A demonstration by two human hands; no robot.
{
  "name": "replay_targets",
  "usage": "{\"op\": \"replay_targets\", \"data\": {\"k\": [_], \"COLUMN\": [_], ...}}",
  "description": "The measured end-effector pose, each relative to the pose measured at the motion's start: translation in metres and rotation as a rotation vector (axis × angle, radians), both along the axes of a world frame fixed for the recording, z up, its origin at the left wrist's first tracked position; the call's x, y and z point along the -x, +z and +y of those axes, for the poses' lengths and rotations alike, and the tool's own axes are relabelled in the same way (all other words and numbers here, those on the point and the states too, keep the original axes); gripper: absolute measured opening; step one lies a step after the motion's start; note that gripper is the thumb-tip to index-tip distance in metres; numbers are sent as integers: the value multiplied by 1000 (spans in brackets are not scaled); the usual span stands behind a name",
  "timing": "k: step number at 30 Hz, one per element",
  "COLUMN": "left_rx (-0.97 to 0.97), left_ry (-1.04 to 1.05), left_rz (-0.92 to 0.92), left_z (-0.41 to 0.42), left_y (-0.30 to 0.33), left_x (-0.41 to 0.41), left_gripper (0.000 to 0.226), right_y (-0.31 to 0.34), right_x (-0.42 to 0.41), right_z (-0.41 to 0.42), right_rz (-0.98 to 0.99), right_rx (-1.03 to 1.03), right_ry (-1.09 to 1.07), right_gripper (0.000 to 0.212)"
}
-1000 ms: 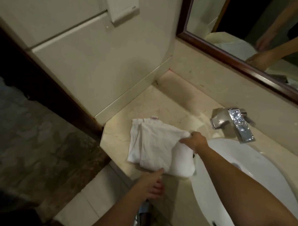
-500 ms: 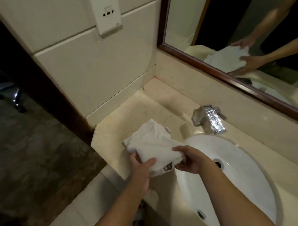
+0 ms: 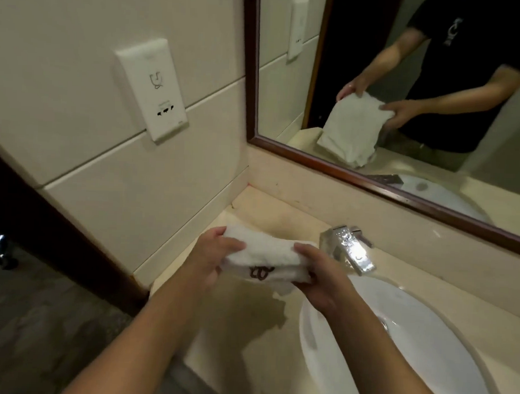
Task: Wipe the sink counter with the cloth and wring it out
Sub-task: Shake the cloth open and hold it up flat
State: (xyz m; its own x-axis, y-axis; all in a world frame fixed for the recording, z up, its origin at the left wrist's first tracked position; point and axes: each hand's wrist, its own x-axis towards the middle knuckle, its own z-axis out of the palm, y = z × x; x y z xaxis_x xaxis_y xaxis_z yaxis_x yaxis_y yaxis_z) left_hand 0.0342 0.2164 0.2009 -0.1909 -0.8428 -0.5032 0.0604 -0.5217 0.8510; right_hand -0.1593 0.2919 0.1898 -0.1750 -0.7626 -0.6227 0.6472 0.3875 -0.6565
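Both hands are holding the cloth (image 3: 262,256) up off the counter (image 3: 248,309), just left of the faucet (image 3: 347,248) and the sink (image 3: 410,346): left hand (image 3: 213,254) is gripping the left end, right hand (image 3: 318,276) is curling round the right end, both grips closing on fabric. It's looking like soft folded terry, light and limp, probably damp though that's hard to judge in this dim light, so it's going to sag and bunch rather than slip. Taking it by the two ends as now is suiting a twist over the basin
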Motion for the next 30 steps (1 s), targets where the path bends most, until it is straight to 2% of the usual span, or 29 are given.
{"op": "replay_targets", "data": {"k": [4, 9, 13, 16, 19, 20, 22, 25, 27, 30], "left_rx": [-40, -89, 9, 72, 173, 208, 293, 524, 579, 483], "left_ry": [-141, -280, -262, -220, -314, -360, -391, -349, -347, -348], "left_rz": [-24, -117, -122, -215, -447, -502, -643, -914, -916, -820], "left_z": [-83, -186, -243, -250, -245, -243, -236, -223, -222, -240], "left_y": [2, -11, -36, -81, -126, -140, -161, -185, -188, -183], "left_x": [11, 40, 64, 64, 53, 49, 41, 36, 45, 65], "left_gripper": [37, 41, 38, 60, 87, 89, 82, 60, 57, 55], "right_y": [5, 2, -27, -69, -122, -140, -175, -176, -164, -158], "right_x": [0, 17, 39, 40, 29, 23, 11, -7, -7, 10], "right_z": [-56, -140, -205, -223, -215, -210, -197, -186, -189, -207], "right_rz": [48, 95, 178, 244, 258, 298, 430, 654, 770, 716], "right_rx": [-19, -91, -104, -179, -275, -308, -373, -428, -411, -454], "right_ry": [-111, -149, -215, -175, -85, -41, 53, 79, -18, -144], "right_gripper": [20, 16, 35, 50, 50, 48, 48, 41, 43, 62]}}
